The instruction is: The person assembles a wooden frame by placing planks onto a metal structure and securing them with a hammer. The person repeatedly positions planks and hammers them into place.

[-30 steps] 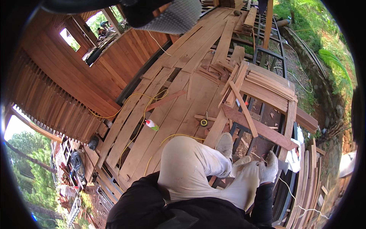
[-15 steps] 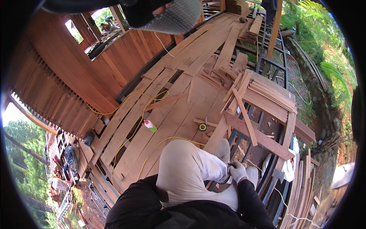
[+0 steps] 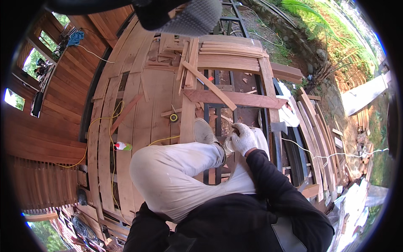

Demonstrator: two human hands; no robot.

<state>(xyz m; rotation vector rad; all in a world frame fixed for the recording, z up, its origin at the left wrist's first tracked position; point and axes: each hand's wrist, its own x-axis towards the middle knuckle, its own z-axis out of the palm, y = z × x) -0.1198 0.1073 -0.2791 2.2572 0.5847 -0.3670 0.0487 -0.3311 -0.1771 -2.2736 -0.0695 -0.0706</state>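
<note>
My right hand [image 3: 243,139], in a whitish work glove, is beside my right knee with its fingers curled together. Whatever is between them, if anything, is hidden. My left sleeve [image 3: 145,229] goes down behind my raised left thigh, and the hand at its end cannot be seen. Just left of the glove, my shoe [image 3: 205,131] rests by a plank edge. Beyond the glove, a reddish board [image 3: 235,98] with angled ends lies across the dark metal frame [image 3: 218,147]. One narrow plank [image 3: 212,87] slants over that board.
A yellow-and-black tape measure [image 3: 174,118] and a red-capped bottle [image 3: 123,146] lie on the deck boards [image 3: 145,109]. A yellow cord [image 3: 89,136] loops at left. Stacked planks [image 3: 228,50] lie ahead. Gaps open between the frame's bars. A grey metal piece [image 3: 278,127] sits at right.
My view has swung to the right, so the deck and bottle appear farther left. My right glove shows more fully, lifted beside the knee with its fingers still curled.
</note>
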